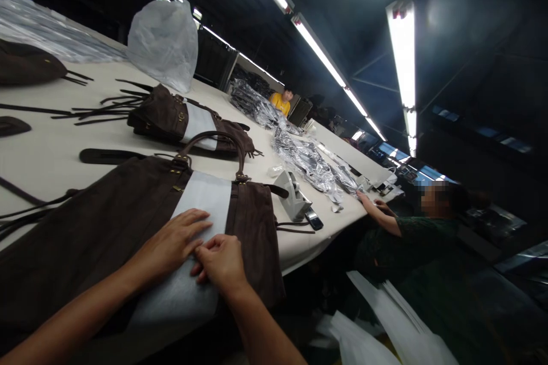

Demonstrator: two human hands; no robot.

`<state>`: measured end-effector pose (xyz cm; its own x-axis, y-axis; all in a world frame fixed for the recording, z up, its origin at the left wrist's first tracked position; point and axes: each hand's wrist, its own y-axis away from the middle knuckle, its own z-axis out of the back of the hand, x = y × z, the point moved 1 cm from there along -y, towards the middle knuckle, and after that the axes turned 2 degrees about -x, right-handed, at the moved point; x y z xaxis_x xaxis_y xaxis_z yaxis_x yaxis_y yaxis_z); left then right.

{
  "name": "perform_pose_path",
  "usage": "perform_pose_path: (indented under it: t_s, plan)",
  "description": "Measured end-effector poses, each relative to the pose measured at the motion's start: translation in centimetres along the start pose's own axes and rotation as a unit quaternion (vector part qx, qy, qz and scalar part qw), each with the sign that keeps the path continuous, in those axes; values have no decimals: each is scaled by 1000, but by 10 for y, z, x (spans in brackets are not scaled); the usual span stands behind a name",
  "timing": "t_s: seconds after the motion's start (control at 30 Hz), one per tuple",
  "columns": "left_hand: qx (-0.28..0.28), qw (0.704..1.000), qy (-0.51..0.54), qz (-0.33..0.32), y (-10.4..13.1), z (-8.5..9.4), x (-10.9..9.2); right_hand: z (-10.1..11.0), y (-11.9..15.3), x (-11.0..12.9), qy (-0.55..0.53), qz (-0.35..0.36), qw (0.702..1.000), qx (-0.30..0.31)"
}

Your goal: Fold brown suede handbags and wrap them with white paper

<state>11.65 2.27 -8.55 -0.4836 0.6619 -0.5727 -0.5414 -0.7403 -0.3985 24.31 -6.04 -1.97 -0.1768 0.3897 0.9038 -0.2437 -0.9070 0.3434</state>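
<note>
A dark brown handbag (pixel 111 211) lies on the table in front of me, its handle arched at the far side. Around its middle runs a white wrapping strip (pixel 205 194). My left hand (pixel 182 239) rests flat on the strip with its fingers stretched out. Beside it, my right hand (pixel 220 262) has thumb and fingers pinched together over the strip; whatever is between them is too small to make out. Just beyond lies a second brown handbag (pixel 165 117) with a similar white band.
A tape dispenser (pixel 292 197) and a phone (pixel 314 218) sit near the table's right edge. Plastic-wrapped items (pixel 306 157) lie farther along, where a co-worker (pixel 428 222) handles them. A clear plastic bag (pixel 165 43) stands at the back. White sheets (pixel 385 319) are at lower right.
</note>
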Motion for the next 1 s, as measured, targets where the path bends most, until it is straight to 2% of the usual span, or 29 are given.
perform_pose_path:
  t_s: [0.2,0.37,0.5,0.67,0.83,1.0]
  plan:
    - [-27,999,16,24,-6,-8,16,-3,1,5,1,-15,1000,-1]
    - [-52,999,7,9,-6,-12,19,-2,-8,-8,-54,-26,998,18]
    - [-55,998,8,1,-5,-12,19,-1,-6,-8,-77,-33,996,16]
    - [-40,999,23,11,-6,-4,13,-1,-1,-5,-78,-33,996,5]
    - [-42,998,39,16,-6,3,-2,5,-6,-13,-74,-2,997,25]
    - [-21,998,54,28,-5,6,-7,10,-9,-16,-41,7,998,44]
